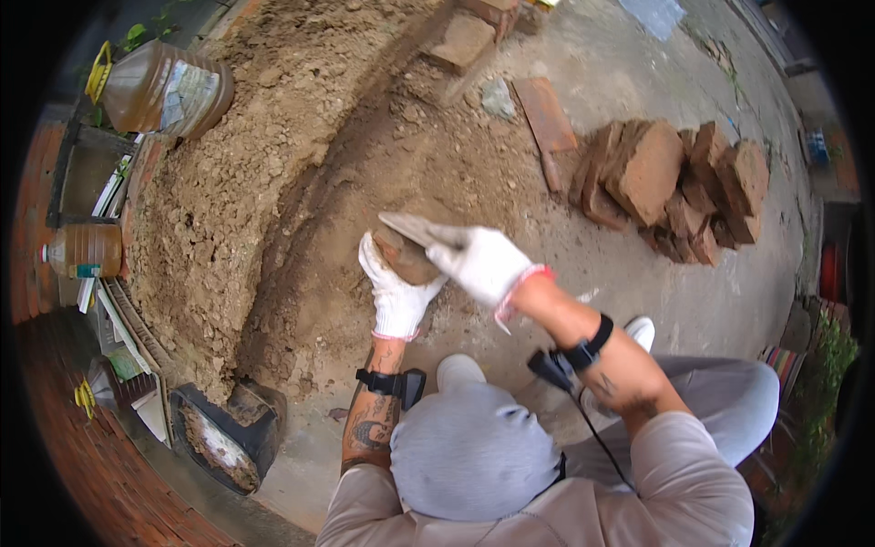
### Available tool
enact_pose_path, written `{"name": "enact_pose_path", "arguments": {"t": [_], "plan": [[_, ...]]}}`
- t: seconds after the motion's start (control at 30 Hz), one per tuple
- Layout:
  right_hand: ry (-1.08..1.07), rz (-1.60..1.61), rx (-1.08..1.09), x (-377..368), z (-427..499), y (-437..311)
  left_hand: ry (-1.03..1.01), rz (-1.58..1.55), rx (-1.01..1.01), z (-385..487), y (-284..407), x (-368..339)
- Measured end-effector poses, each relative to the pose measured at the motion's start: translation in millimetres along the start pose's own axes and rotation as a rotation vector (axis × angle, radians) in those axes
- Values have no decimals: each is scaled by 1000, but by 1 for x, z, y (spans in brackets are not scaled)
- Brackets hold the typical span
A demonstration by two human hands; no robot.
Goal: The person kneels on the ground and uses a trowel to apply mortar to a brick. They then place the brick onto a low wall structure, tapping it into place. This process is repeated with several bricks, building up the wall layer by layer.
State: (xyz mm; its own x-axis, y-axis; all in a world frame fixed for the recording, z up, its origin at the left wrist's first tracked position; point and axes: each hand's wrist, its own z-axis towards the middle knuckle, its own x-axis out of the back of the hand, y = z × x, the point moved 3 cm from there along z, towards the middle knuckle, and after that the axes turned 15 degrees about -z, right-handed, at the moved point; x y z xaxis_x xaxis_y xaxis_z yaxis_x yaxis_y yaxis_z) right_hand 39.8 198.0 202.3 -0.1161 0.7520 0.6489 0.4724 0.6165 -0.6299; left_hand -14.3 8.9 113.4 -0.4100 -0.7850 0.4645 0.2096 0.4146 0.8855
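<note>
My left hand (398,294), in a white knit glove, holds a brick piece (403,258) over the loose soil. My right hand (482,263), also gloved in white, is over the right side of that piece, its fingers straight and pointing left; whether it touches the piece cannot be told. Beyond my right hand a rusty flat-bladed tool with a short handle (547,119) lies on the concrete. A pile of broken bricks (646,171) stands to the right of that tool. Dug soil (219,225) is heaped in a long bank to the left.
A large plastic bottle with a yellow handle (164,89) lies at the upper left, a smaller bottle (89,251) below it. A black container (229,434) stands at the lower left. More bricks (465,41) and a grey stone (497,99) are at the top.
</note>
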Motion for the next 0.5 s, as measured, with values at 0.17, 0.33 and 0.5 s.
{"name": "enact_pose_path", "arguments": {"t": [0.17,0.33,0.5], "plan": [[5,-107,51,-4,-28,2,37,-132,-13,0,2,-2],[65,0,-151,-21,-19,36,29,-16,-58,-5,1,1],[-144,-114,-250,-16,18,35,71,-147,154,-3,-9,-1]]}}
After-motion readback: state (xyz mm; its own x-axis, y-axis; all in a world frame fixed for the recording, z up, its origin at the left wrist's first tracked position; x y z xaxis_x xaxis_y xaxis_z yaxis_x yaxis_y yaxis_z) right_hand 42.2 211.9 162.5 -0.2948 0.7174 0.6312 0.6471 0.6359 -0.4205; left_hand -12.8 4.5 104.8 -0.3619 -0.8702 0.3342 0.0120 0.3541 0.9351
